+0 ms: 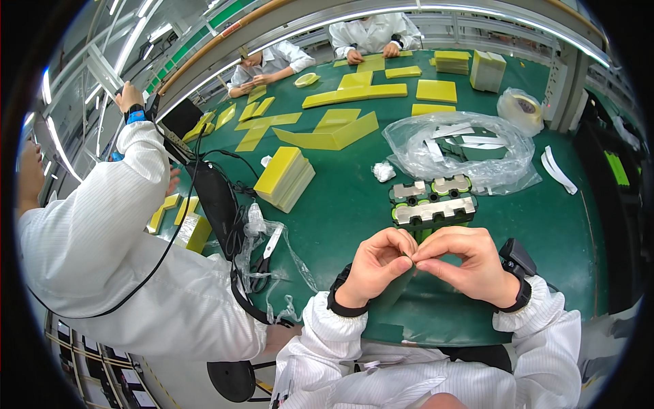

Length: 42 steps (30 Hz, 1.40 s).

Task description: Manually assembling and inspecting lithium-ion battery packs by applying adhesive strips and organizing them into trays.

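Two hands, left hand (377, 262) and right hand (462, 262), pinch together a small thin dark-green strip (411, 257) above the green tabletop (340, 204), just before the grey-and-green battery cell pack (432, 206). It seems a peeling step; next needs careful separating.

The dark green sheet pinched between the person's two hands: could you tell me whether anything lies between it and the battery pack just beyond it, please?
Nothing visible does. The dark green sheet is pinched by the left hand and the right hand, and the battery pack sits just past the knuckles, with only bare green table around.
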Tool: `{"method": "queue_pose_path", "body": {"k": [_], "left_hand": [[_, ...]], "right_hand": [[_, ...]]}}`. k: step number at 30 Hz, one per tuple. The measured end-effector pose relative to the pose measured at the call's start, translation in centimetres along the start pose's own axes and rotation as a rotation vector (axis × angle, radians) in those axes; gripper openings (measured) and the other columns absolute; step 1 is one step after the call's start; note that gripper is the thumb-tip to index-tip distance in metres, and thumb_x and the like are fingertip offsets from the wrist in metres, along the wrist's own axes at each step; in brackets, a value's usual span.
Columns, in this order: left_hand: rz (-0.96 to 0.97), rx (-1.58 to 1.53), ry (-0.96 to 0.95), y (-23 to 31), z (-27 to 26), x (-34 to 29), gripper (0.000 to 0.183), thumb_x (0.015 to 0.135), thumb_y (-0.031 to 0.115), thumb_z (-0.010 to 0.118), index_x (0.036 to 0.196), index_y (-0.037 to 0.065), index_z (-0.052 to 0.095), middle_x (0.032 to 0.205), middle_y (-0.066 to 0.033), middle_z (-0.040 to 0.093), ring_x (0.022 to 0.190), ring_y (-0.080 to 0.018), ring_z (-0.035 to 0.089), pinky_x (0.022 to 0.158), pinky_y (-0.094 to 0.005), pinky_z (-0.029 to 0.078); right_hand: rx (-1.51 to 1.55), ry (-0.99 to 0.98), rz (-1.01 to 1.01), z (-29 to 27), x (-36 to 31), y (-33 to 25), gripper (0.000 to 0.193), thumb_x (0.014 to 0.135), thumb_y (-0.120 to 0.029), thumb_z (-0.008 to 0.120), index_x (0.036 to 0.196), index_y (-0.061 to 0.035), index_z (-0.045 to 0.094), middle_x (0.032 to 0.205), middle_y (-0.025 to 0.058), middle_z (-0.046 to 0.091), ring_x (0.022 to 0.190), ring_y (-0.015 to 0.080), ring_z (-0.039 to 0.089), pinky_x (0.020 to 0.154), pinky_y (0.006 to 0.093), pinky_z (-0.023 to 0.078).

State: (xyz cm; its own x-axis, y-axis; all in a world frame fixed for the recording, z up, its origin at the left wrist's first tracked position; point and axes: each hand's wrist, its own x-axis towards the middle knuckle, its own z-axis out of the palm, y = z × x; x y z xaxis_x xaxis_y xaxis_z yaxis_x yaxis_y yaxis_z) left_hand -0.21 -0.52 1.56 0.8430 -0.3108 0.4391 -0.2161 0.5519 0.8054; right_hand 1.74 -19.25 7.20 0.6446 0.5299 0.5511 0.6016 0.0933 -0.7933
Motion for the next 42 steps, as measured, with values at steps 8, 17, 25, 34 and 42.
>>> {"method": "queue_pose_path", "body": {"k": [8,17,25,34,42], "left_hand": [[0.014,-0.005,-0.003,0.0,0.1,-0.2,0.015,0.088,0.012,0.064,0.092,0.003,0.053,0.091,-0.0065,0.055,0.083,-0.0127,0.052,0.075,-0.0261,0.043],[0.002,0.013,-0.039,0.1,0.2,-0.3,0.013,0.088,0.008,0.062,0.093,0.003,0.051,0.091,-0.006,0.053,0.084,-0.0123,0.051,0.074,-0.0267,0.045],[-0.009,0.003,-0.09,0.1,0.0,0.0,0.014,0.088,0.011,0.063,0.091,0.003,0.051,0.09,-0.0064,0.053,0.082,-0.0137,0.051,0.071,-0.0269,0.046],[0.027,0.026,-0.052,0.3,0.0,-0.1,0.017,0.087,0.012,0.066,0.09,0.002,0.052,0.088,-0.0063,0.053,0.081,-0.0142,0.051,0.072,-0.0269,0.045],[0.038,0.03,-0.052,0.3,0.0,-0.2,0.016,0.087,0.01,0.066,0.089,0.002,0.052,0.087,-0.0065,0.054,0.082,-0.0149,0.052,0.074,-0.0276,0.043]], "right_hand": [[0.006,-0.001,-0.043,0.0,0.1,0.1,0.011,0.076,0.001,0.071,0.086,-0.0014,0.07,0.082,0.0083,0.069,0.072,0.0172,0.066,0.063,0.0266,0.052],[0.052,-0.022,0.014,-0.1,-0.1,-0.3,0.009,0.076,0.001,0.071,0.084,-0.0003,0.069,0.081,0.0091,0.069,0.073,0.0178,0.066,0.065,0.0273,0.052],[0.204,-0.056,0.065,-0.1,-0.3,0.4,0.008,0.076,0.001,0.07,0.084,0.001,0.068,0.081,0.0096,0.068,0.073,0.0172,0.065,0.065,0.0276,0.051],[0.053,-0.046,0.016,-0.1,-0.3,-0.6,0.011,0.075,0.001,0.071,0.086,0.0005,0.068,0.083,0.0103,0.069,0.075,0.0185,0.067,0.066,0.0278,0.053],[0.014,-0.011,-0.012,0.2,-0.3,-0.7,0.011,0.074,0.002,0.071,0.085,-0.0001,0.068,0.082,0.0094,0.069,0.072,0.0174,0.067,0.064,0.0262,0.054]]}}
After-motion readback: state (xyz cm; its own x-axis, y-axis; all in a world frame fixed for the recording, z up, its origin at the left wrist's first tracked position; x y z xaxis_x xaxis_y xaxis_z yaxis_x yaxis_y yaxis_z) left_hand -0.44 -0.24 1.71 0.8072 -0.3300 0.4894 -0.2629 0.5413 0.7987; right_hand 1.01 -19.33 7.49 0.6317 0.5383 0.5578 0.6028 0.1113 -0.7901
